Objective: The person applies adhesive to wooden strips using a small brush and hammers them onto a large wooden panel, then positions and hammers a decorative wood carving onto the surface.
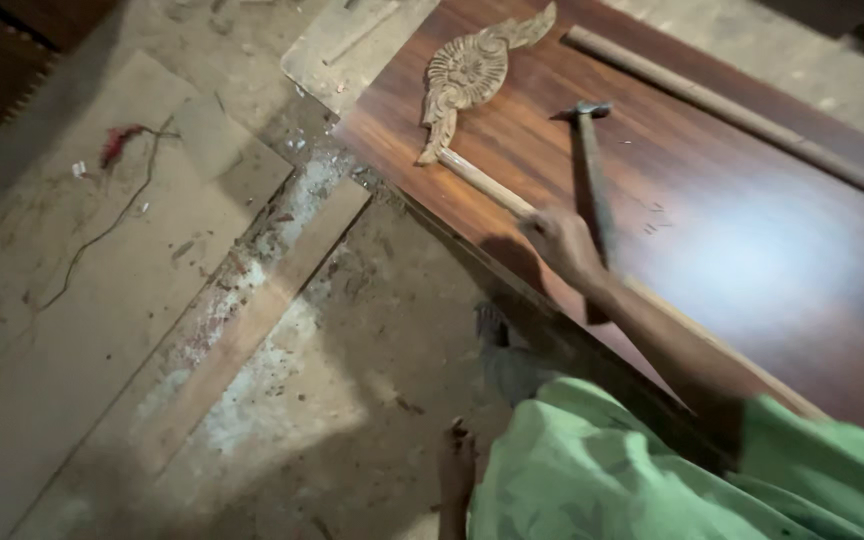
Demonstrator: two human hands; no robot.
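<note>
Fingers [550, 232] of the right hand [564, 245] close around the hammer [590, 180] handle; its head points away, toward the carved ornament [470, 75].

Dark glossy wood panel [752, 250] laid flat on a dusty concrete floor [82, 330], carved pale wood ornament [472, 75], thin light strip [487, 185], hammer [590, 170] and long dark rod [732, 110] rested on it, plywood scraps [222, 150] scattered beside

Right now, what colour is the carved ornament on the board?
Pale unfinished tan carved ornament, against the dark reddish-brown board; head view.
</note>
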